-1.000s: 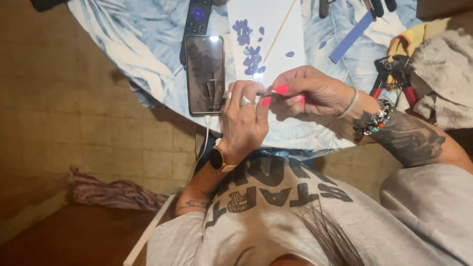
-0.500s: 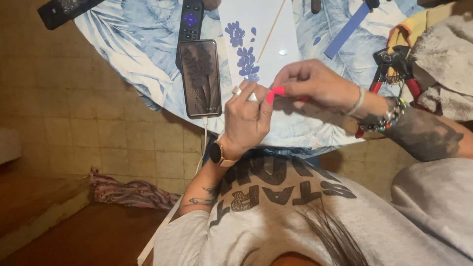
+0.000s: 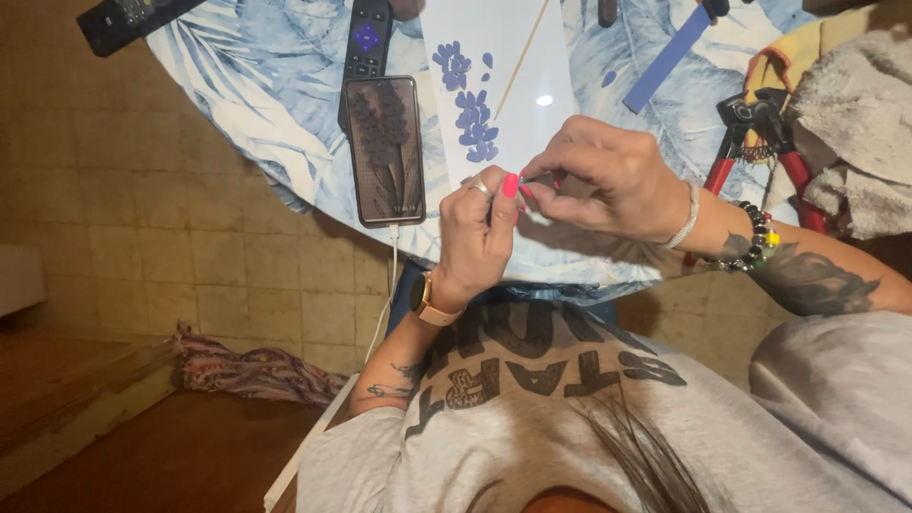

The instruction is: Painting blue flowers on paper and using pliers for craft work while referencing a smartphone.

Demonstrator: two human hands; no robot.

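Hardly anything has moved since half a second ago: both hands stay pressed together over the near edge of the table (image 3: 266,85), and only the view has drifted a little.

The left hand (image 3: 475,237) is curled nearly closed, its pink-nailed thumb raised to meet the fingertips of the right hand (image 3: 608,180). The right hand's fingers are bunched tight, thumb against forefinger. Between the two sets of fingertips sits a tiny piece (image 3: 534,180), pinched from both sides; it is too small to tell what it is.

Just beyond the fingers lies a white sheet (image 3: 532,57) bearing a cluster of blue petals (image 3: 470,104), with a thin wooden stick (image 3: 521,57) slanting across it. To the left of the fingers, near them, a phone (image 3: 383,152) lies face up, and a dark remote (image 3: 366,38) lies just past it. Beyond the right hand's fingers and to their right lies a blue strip (image 3: 665,62). Farther right, well apart from the fingers, red-handled pliers (image 3: 750,133) rest beside a grey towel (image 3: 855,123). A watch (image 3: 423,299) sits on the left wrist, and beaded bracelets (image 3: 755,237) on the right.
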